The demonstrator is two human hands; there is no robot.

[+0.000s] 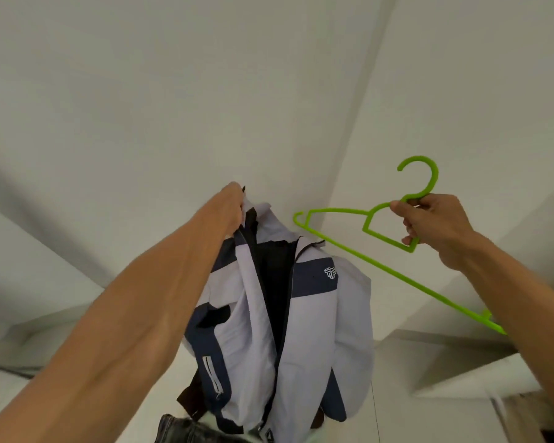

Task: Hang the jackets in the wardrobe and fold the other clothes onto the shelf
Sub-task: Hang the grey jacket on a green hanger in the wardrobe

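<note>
Jacket (pixel 288 314) hangs centre frame, top gripped by left hand (pixel 235 206), which sits above and left of it. Hanger (pixel 359 247) is to the jacket's right, apart from it, held at the neck below the hook by right hand (pixel 435 228); its far arm tip points toward the jacket's collar. Denim item (pixel 179 430) lies below the jacket, bottom edge. Walls behind everything.

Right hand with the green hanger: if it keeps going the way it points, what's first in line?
Likely the white-and-navy jacket held up by the left hand. The right hand and the green plastic hanger point left towards its collar; depth unclear.
</note>
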